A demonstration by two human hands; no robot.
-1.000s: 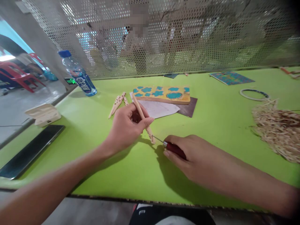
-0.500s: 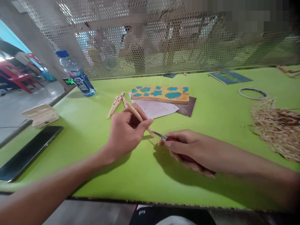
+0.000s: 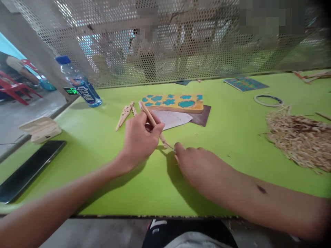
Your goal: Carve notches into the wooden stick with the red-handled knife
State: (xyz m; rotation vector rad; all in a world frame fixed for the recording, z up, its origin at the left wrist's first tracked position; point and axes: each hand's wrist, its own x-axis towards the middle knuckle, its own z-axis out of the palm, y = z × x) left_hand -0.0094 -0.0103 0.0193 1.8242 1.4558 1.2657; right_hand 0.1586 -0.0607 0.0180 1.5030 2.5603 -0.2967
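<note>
My left hand grips a carved wooden stick over the middle of the worktop, long axis slanting, lower tip pointing down-right, touching or just beside the small knife closed in my right hand.

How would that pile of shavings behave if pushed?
The pile of pale shavings looks light, its strands thin and loosely tangled. A push would probably slide it as a clump, perhaps shedding strands at its ragged edge.
</note>
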